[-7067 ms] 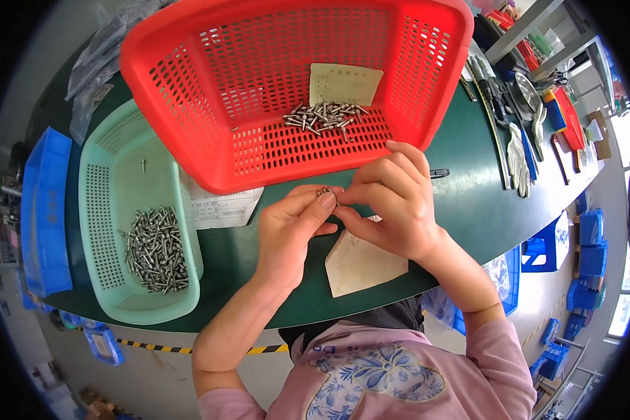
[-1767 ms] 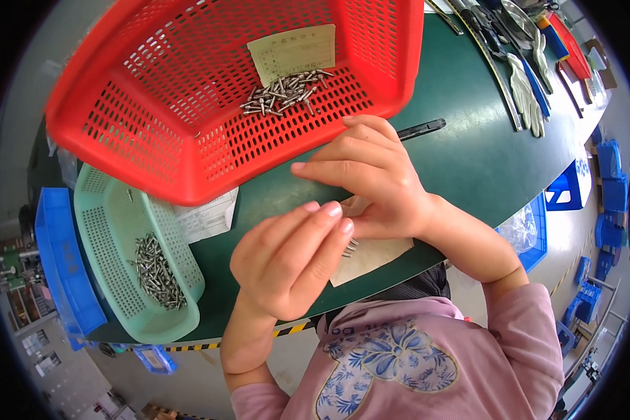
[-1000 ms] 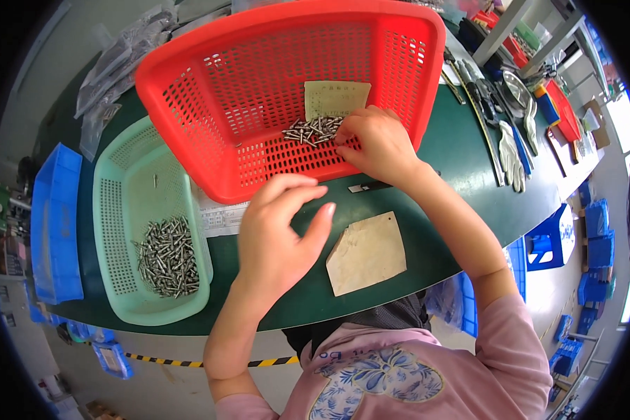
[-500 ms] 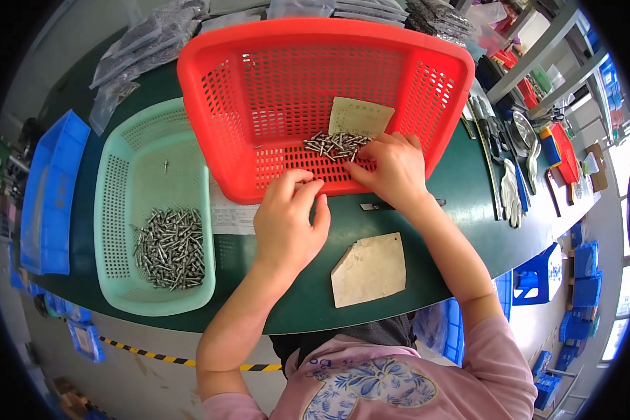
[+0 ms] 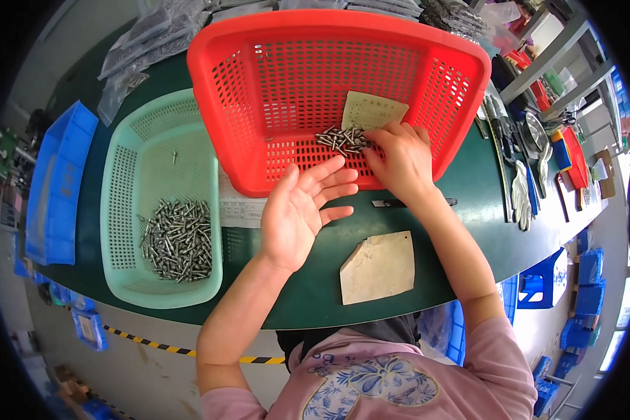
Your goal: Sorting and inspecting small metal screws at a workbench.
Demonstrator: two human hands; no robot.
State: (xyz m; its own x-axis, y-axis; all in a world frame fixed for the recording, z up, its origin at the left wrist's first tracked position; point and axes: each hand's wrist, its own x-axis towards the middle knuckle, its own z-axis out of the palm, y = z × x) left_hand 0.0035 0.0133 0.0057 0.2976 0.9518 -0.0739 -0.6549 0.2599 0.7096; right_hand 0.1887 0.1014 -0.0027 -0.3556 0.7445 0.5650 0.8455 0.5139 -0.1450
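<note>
While our right hand (image 5: 402, 159) reaches its fingertips into the metal pins (image 5: 337, 141) heaped in the red basket (image 5: 329, 19), we cannot tell whether it pinches any; our left hand (image 5: 292, 218) spreads palm up, holding nothing. With too loose a pinch, we could drop pins, or snag their tips in the basket's slots. We cannot read the small print on the yellow card (image 5: 372, 110) or on the white sheet (image 5: 243, 210) beside the green basket (image 5: 147, 161).

Worn on the person's head, a wide fisheye camera is looking down from close above, facing the hands (image 5: 290, 227) and green tabletop (image 5: 311, 297), while straight edges are bending toward the rim.
</note>
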